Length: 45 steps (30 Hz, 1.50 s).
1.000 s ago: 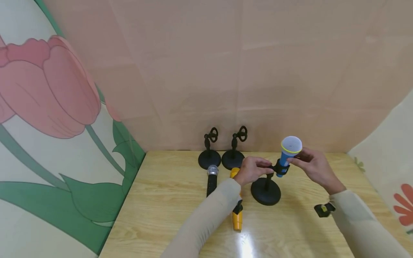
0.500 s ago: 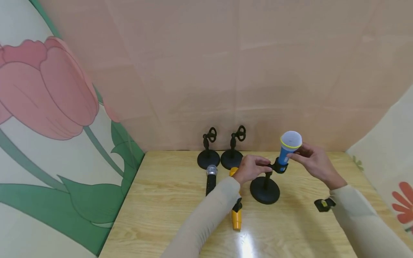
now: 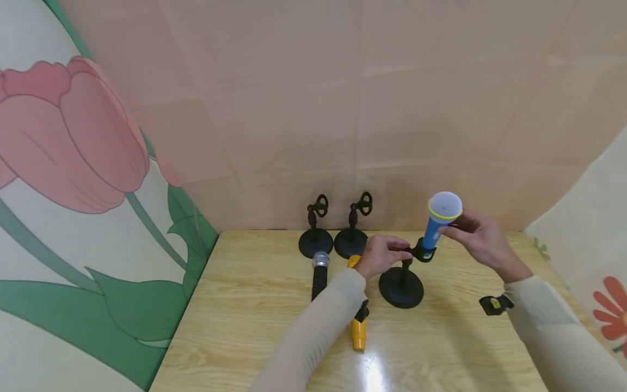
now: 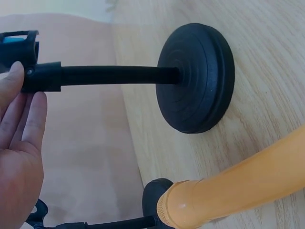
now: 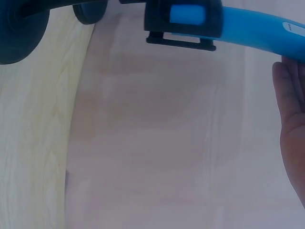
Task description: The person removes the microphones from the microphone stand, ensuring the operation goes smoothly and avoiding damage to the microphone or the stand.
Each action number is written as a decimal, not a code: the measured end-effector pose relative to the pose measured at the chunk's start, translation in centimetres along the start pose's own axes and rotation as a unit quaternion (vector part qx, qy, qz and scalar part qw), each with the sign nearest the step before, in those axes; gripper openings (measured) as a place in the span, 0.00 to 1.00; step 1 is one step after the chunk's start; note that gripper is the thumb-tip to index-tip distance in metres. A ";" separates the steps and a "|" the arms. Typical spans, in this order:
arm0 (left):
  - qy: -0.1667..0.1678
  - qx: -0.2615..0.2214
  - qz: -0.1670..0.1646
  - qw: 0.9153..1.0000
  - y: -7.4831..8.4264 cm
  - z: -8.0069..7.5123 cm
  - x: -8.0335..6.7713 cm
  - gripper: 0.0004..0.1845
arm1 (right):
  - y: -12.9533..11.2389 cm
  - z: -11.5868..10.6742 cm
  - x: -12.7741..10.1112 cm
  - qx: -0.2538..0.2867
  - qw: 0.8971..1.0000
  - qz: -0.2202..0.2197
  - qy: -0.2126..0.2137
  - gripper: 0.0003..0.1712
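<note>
A blue toy microphone (image 3: 433, 233) with a white head and yellow ring leans to the right, its lower body inside the black clip (image 3: 422, 251) of a desk microphone stand (image 3: 401, 287). My right hand (image 3: 482, 239) pinches the microphone just below its head. At the stand's top joint, my left hand (image 3: 381, 255) grips between thumb and fingers; the left wrist view shows them at the joint (image 4: 42, 76) beside the clip. In the right wrist view the blue handle (image 5: 257, 29) passes through the clip (image 5: 183, 21), and only part of the hand shows.
Two more black stands (image 3: 315, 243) (image 3: 350, 242) with ring holders stand at the table's back edge. A black microphone with a silver head (image 3: 320, 267) and an orange microphone (image 3: 359, 333) lie in front, partly covered by my left arm. A draped cloth hangs behind the table (image 3: 245, 305).
My right hand has moved up and slightly right, drawing the blue microphone higher through the clip, so less of it sticks out below. My left hand stays at the stand's top.
</note>
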<state>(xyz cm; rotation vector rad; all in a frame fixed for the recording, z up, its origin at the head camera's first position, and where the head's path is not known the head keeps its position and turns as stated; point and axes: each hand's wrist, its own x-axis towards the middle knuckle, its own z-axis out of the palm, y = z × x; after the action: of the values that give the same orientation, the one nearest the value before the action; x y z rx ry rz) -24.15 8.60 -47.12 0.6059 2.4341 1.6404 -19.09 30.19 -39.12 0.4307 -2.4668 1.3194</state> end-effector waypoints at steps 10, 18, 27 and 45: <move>0.001 -0.001 -0.014 1.000 0.2 0.0 0.2 0.12 | -0.5 -0.7 0.5 -0.009 1.000 0.006 0.008 0.20; -0.001 0.013 -0.025 1.000 0.5 -0.1 0.5 0.13 | -0.4 -0.7 0.7 -0.006 1.000 0.003 0.009 0.20; -0.007 0.024 -0.037 0.999 0.5 -0.1 1.0 0.12 | -0.6 -0.9 0.9 0.026 1.000 -0.007 0.005 0.19; 0.005 0.047 -0.014 0.999 0.8 -0.2 1.3 0.11 | -1.8 -1.5 1.2 0.018 1.000 -0.005 0.018 0.19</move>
<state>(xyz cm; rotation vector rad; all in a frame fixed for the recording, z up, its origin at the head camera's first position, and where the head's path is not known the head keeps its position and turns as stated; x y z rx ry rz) -25.18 9.21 -46.13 0.5745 2.5259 1.5295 -19.32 30.39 -36.50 0.4241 -2.4113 1.3583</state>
